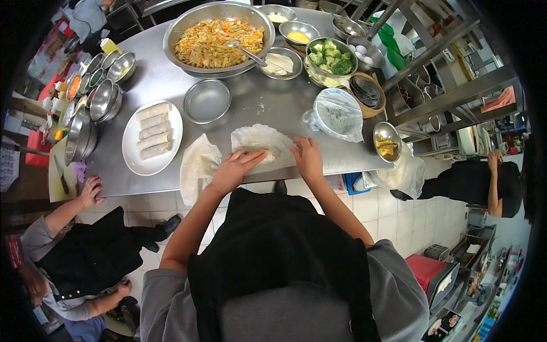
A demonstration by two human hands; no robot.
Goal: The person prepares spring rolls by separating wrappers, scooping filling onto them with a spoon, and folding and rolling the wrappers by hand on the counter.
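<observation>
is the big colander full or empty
The colander is well filled: shredded food heaped inside, a spoon resting in it.

A grey short-sleeved top is worn, with its left sleeve and right sleeve cut loose and wide. Over it a plain black apron is worn, its cloth softly creased and its broad upper edge drawn into two dark shoulder straps. Grey cloth is shown between the straps. The forearms, left hand and right hand are left uncovered. A dark shoe tip is seen by the near edge of the tabletop.
</observation>
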